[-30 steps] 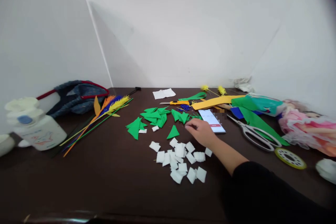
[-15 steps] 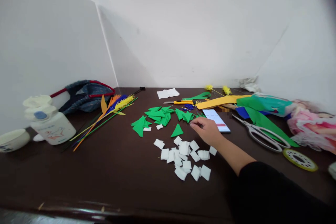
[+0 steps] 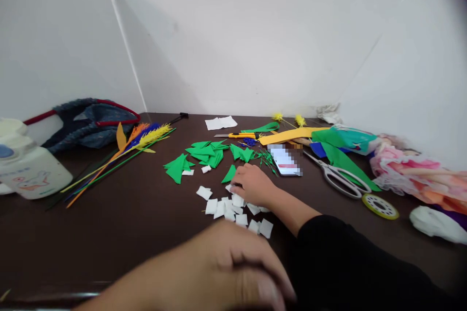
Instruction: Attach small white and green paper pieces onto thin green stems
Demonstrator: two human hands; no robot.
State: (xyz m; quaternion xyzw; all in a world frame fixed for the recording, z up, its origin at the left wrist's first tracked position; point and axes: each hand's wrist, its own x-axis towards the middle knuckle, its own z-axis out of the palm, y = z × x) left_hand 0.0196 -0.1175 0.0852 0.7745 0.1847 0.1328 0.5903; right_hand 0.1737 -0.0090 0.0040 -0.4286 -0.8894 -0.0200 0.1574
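My right hand (image 3: 253, 185) is over the upper edge of the scattered small white folded squares (image 3: 211, 206). Its fingers are bent and pressed together at one white square (image 3: 228, 188); whether that piece is lifted is hidden. Just beyond the fingertips lies a green triangle (image 3: 229, 174), with several more green triangles (image 3: 207, 153) piled behind it. Large and blurred at the bottom, my left hand (image 3: 226, 265) is in front of the squares. Its thumb is apart from the curved fingers, and nothing shows in it.
A phone (image 3: 286, 160), scissors (image 3: 341, 180) and a tape roll (image 3: 380, 205) lie on the right, near a doll (image 3: 404, 163). A utility knife (image 3: 241, 135) with its blade out is at the back. Feathery stems (image 3: 120, 155) and a white bottle (image 3: 32, 170) are on the left.
My right hand has come down from beside the phone to the white squares. My left hand has entered from below. The view has swung slightly right.
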